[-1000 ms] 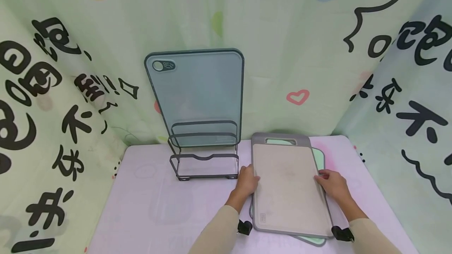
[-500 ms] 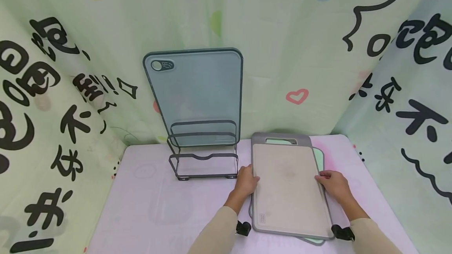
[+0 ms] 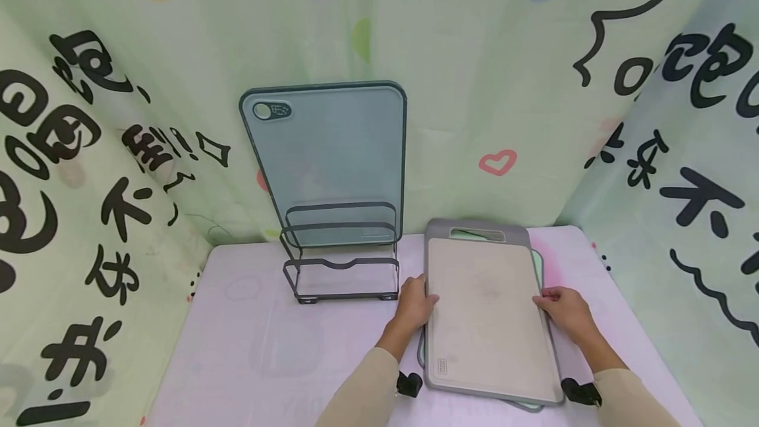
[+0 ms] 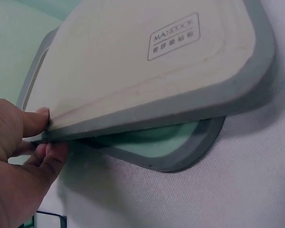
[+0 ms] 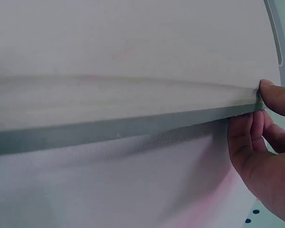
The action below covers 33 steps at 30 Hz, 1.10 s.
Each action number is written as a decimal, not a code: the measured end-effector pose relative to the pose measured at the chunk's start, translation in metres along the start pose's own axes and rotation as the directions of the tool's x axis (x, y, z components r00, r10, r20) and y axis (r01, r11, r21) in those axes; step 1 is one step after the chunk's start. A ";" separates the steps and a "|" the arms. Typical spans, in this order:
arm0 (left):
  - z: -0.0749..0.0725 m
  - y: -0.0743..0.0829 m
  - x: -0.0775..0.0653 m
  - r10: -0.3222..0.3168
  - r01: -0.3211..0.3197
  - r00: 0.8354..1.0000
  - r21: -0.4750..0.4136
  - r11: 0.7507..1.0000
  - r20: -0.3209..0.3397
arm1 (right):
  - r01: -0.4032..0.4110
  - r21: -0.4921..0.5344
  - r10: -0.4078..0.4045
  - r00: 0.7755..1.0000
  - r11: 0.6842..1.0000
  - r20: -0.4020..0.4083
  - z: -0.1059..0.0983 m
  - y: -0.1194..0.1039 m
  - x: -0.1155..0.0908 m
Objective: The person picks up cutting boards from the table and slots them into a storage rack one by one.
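Observation:
A beige cutting board [image 3: 489,315] with a grey rim and a handle slot lies face up at the right of the table. My left hand [image 3: 414,303] grips its left edge, thumb on top and fingers beneath, as the left wrist view shows. On the opposite edge my right hand [image 3: 567,312] pinches the rim the same way. Under it, slightly turned, is a green board [image 4: 154,142] with a dark grey rim, mostly hidden. In the left wrist view the beige board is raised a little off the green one.
Left of the boards stands a black wire rack [image 3: 340,296] with several slots. A blue-grey cutting board [image 3: 332,157] leans upright in its rear part. Printed curtains [image 3: 450,84] close off the back and sides of the pale pink table [image 3: 237,348].
The beige board has shifted slightly right and its far end has risen a little. Both hands keep their grip, the right hand moving slightly right with the edge.

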State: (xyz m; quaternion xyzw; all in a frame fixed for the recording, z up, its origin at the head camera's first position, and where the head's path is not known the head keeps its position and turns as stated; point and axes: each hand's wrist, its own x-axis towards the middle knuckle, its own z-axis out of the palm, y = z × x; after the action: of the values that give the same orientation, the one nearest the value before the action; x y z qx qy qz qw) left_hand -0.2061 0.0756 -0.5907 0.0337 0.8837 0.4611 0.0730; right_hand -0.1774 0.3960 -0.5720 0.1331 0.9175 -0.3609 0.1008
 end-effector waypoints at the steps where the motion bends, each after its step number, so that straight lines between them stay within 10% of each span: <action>1: 0.000 0.001 0.000 0.005 -0.005 1.000 -0.003 1.000 -0.003 | -0.003 0.012 0.003 1.000 1.000 0.003 -0.001 0.001 -0.001; 33: -0.018 0.022 -0.011 0.057 -0.055 0.998 -0.130 0.990 0.008 | 0.030 0.138 -0.040 0.997 0.990 0.069 -0.030 -0.006 -0.023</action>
State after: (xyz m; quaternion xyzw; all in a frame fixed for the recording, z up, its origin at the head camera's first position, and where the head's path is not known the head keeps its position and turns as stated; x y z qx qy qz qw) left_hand -0.1980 0.0724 -0.5617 0.0564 0.8502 0.5190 0.0674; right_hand -0.1605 0.4083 -0.5407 0.1107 0.8886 -0.4292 0.1181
